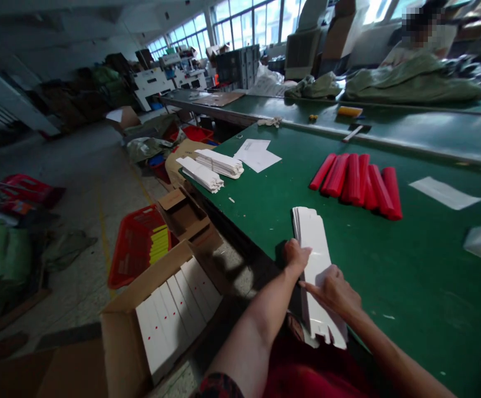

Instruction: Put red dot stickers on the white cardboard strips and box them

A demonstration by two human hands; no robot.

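A stack of long white folded card blanks [314, 260] stands on its edge at the near edge of the green work table [393, 315]. My left hand [296, 257] grips the stack's left side near its far end. My right hand [334, 290] lies across its face, fingers spread over the card, and holds it too. Near my body, the stack's lower end shows notched flaps. Further along the table lie two bundles of white card strips [209, 168] and some loose white sheets [257, 155].
Red rolled tubes [356, 185] lie on the table to the right. Left of the table, an open carton [170, 318] holds white card pieces, next to a red basket [135, 246]. A co-worker's sleeve [414, 52] shows beyond a second table with green sacks [414, 83].
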